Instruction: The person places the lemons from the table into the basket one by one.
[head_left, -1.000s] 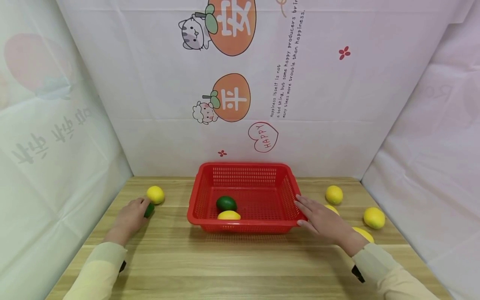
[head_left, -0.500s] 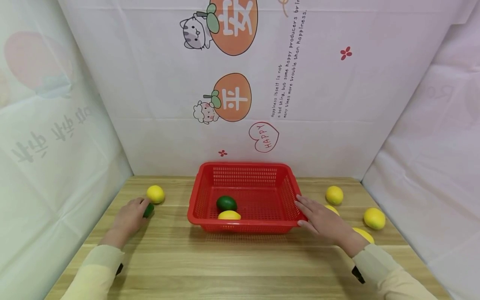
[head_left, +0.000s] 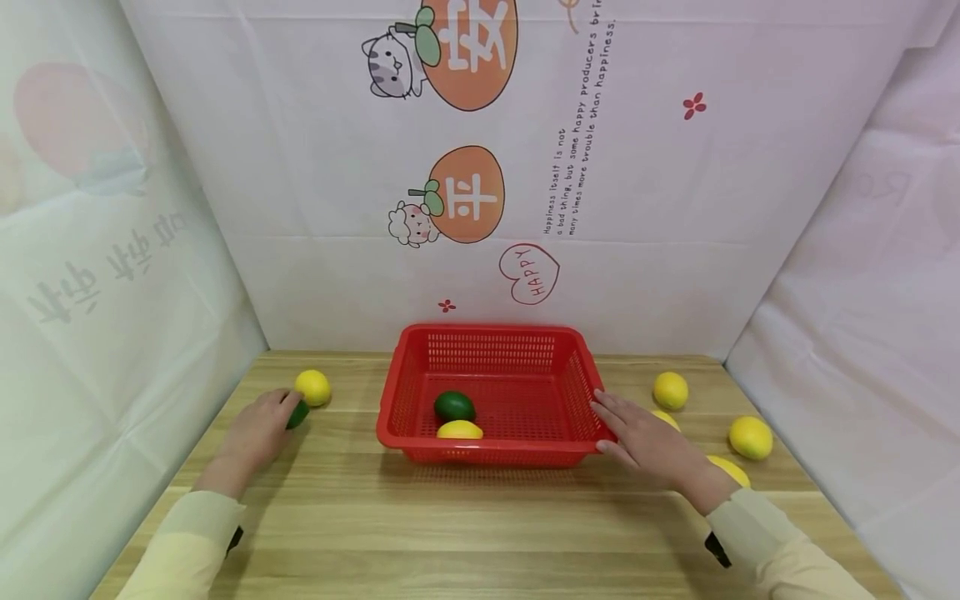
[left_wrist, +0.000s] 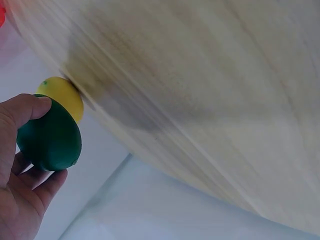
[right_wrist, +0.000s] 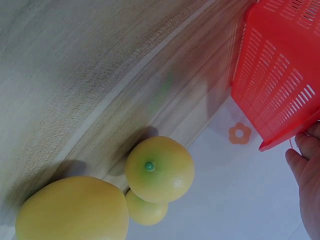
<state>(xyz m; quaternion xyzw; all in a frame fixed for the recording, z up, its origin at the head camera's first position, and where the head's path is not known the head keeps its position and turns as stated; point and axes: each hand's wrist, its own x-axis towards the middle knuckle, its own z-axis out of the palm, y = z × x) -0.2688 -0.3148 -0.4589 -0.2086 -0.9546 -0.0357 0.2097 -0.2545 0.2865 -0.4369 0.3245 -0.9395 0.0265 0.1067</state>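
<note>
My left hand [head_left: 255, 433] holds a dark green lime [head_left: 297, 415] at the left of the table. In the left wrist view, thumb and fingertips grip the lime [left_wrist: 50, 135] from opposite sides. A round yellow fruit [head_left: 312, 387] lies just beyond it. My right hand [head_left: 645, 442] rests with extended fingers on the right rim of the red plastic basket [head_left: 491, 446]; the right wrist view shows its fingertips at the rim. Inside the basket are another green lime [head_left: 454, 407] and a lemon [head_left: 460, 430], partly hidden by the front wall.
Several yellow fruits, among them a round one [head_left: 671, 390] and another [head_left: 751, 437], lie right of the basket, two partly covered by my right arm. White printed cloth [head_left: 637, 292] walls the wooden table [head_left: 480, 533] at the back and both sides.
My left hand has risen very slightly with the lime in its grip. The right hand and the basket stay where they were.
</note>
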